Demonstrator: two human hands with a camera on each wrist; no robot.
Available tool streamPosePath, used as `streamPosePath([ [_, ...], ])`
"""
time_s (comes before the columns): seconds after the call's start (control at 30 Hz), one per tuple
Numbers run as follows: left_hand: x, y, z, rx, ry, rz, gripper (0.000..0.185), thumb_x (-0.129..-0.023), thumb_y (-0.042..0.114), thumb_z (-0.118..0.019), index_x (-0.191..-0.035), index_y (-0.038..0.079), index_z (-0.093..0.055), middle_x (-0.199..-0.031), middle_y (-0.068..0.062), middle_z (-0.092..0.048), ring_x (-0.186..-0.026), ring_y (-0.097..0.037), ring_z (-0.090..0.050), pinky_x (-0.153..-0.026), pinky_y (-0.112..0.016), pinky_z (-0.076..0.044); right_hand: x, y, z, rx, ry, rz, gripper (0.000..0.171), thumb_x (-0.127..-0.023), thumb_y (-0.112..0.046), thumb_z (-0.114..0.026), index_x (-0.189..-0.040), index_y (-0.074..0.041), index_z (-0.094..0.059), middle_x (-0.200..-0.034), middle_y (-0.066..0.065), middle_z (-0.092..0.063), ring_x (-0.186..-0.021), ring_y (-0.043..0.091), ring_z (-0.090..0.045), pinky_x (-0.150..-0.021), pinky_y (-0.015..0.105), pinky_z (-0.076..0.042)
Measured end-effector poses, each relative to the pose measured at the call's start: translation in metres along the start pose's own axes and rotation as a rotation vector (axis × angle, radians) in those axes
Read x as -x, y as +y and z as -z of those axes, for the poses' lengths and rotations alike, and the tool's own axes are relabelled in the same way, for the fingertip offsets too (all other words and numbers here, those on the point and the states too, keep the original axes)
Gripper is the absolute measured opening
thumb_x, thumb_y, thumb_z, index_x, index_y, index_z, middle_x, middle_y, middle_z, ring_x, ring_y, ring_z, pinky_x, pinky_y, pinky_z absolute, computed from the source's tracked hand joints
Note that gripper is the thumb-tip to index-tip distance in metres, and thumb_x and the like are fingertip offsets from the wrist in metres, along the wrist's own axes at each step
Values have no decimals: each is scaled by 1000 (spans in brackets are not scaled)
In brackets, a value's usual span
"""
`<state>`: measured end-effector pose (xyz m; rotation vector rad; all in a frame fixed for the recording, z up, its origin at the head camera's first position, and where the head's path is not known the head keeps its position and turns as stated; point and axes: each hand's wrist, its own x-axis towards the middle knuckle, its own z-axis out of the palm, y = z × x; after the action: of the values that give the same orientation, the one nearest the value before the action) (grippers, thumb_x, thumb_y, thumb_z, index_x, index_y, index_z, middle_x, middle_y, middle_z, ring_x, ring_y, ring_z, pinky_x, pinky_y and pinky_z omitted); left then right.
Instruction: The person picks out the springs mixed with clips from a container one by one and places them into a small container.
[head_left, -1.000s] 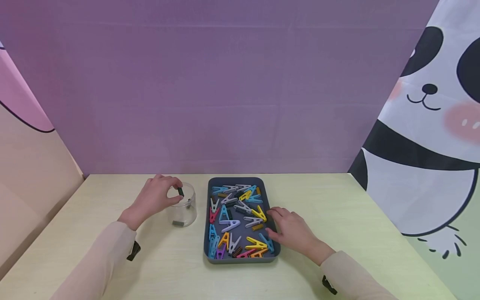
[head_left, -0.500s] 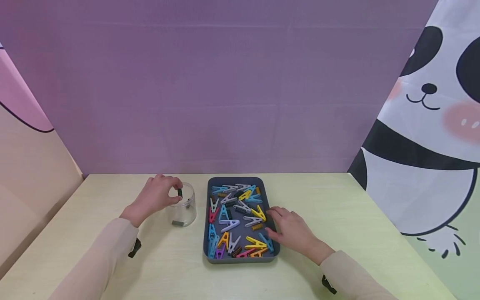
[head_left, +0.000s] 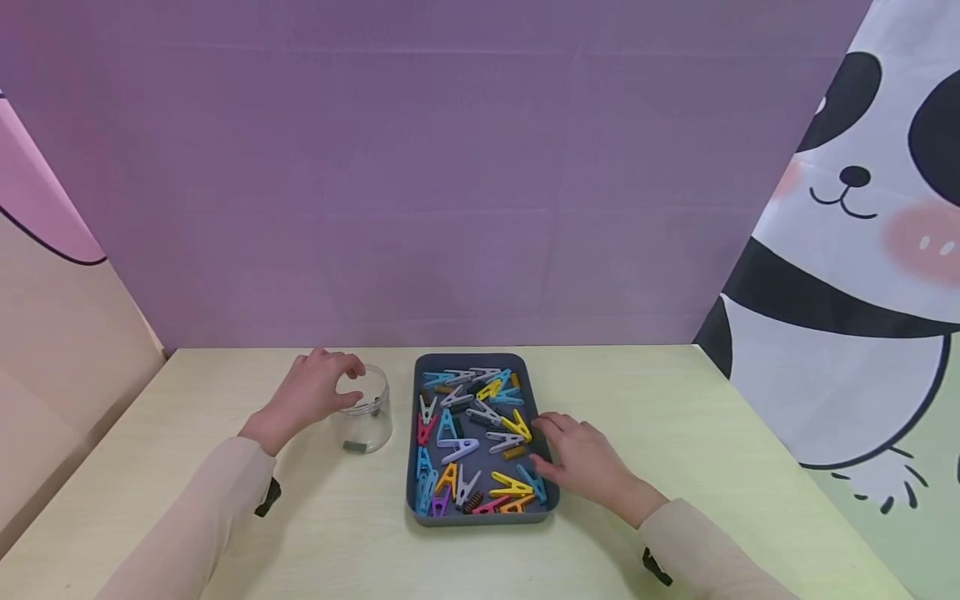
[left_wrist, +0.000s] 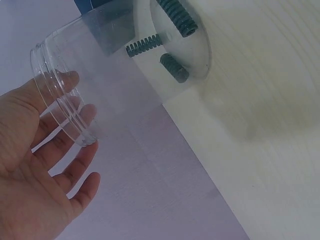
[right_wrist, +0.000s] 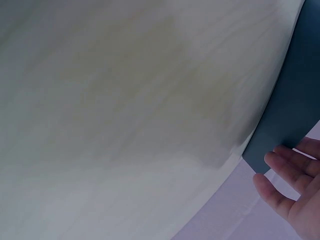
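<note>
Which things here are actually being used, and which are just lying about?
In use: left hand by the clear jar; dark green springs in the jar; right hand on the grey tray.

Lying about: coloured clothes pegs in the tray; panda cloth; purple backdrop.

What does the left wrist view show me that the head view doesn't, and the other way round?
Only the left wrist view shows three dark green springs on the jar's bottom. Only the head view shows the gray tray of colored clothespins and the right hand resting at its edge. Both show the clear jar on the table with the left hand at its rim, holding nothing.
</note>
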<state>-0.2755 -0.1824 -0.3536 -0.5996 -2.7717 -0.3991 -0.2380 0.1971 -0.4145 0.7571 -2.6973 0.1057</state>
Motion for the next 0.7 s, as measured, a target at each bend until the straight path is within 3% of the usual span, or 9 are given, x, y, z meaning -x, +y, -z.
streamPosePath([
  [0.5, -2, 12, 6, -25, 69, -27, 33, -75, 24, -73, -105, 13, -63, -101, -2, -66, -101, -28, -51, -87, -47, -37, 0, -1, 1, 4, 3, 0, 48, -77, -38, -67, -112, -6, -59, -113, 8, -60, -101, 22, -59, -78, 43, -51],
  [0.7, -2, 23, 5, -19, 90, -81, 34, -74, 25, -75, -104, 14, -64, -102, -2, -66, -100, -25, -50, -86, -45, -38, 0, -1, 1, -4, 9, 1, 48, -77, -38, -68, -112, -6, -59, -113, 8, -61, -100, 22, -59, -77, 43, -51],
])
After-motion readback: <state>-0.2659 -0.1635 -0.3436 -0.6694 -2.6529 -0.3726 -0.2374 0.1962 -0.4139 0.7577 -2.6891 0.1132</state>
